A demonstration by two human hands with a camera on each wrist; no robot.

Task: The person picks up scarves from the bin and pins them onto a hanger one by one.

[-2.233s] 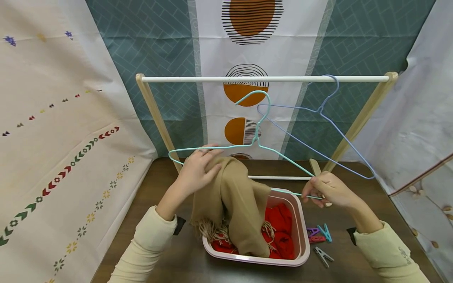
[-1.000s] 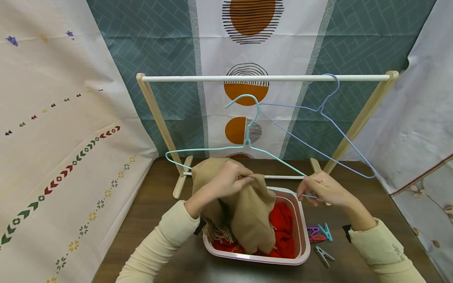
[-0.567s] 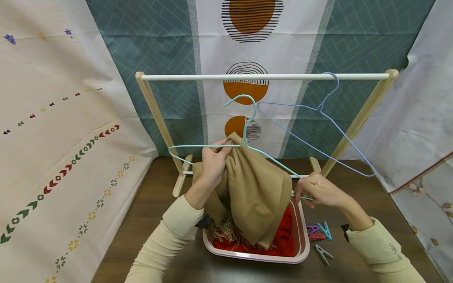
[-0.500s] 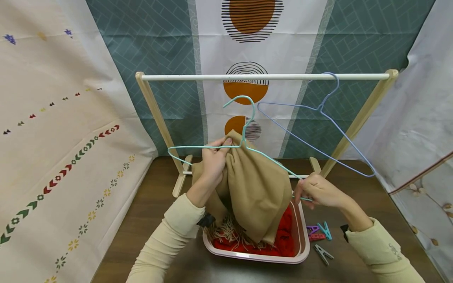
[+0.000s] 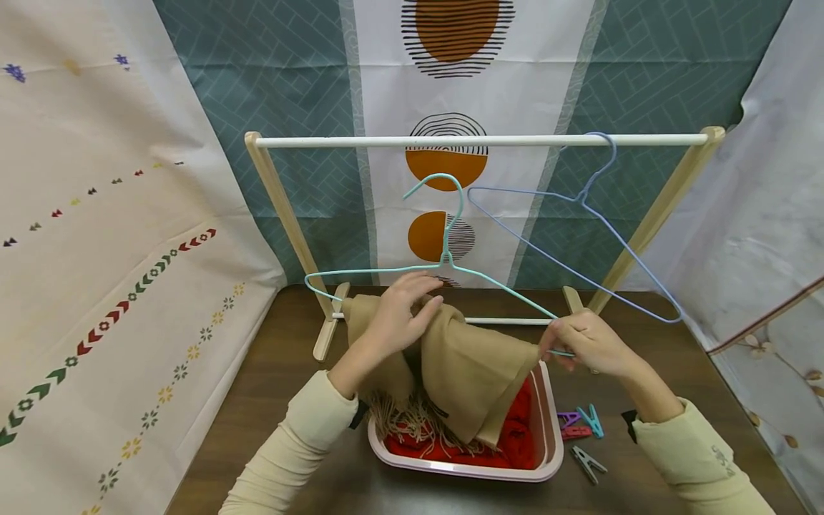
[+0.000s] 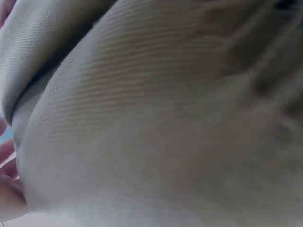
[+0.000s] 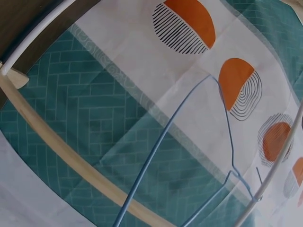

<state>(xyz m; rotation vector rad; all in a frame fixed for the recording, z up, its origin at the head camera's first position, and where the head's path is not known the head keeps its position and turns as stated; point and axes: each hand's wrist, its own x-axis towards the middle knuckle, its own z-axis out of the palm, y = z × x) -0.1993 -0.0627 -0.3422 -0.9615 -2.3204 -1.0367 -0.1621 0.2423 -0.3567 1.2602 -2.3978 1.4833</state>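
My right hand (image 5: 589, 341) grips the right corner of a mint-green hanger (image 5: 508, 288), which is held up in front of the rack. A tan fringed scarf (image 5: 476, 365) is draped over the hanger's lower bar, its fringe hanging over the basket. My left hand (image 5: 399, 315) is above the scarf's left part, just below the hanger's neck, with fingers extended and thumb apart. Close-up scarf cloth (image 6: 118, 109) fills most of the left wrist view, with some fingers at its left edge. The right wrist view does not show the right hand.
A pink basket (image 5: 550, 429) with red cloth (image 5: 518, 436) stands below the scarf. A blue hanger (image 5: 618, 232) hangs on the rack's white rail (image 5: 360, 141). Several clothespins, including a grey one (image 5: 588, 465), lie on the brown table (image 5: 257, 422) right of the basket.
My left hand first pulled a scarf fold up to the hanger's neck, then let go. The scarf's top has dropped and spread rightward along the bar. The right hand keeps its hold.
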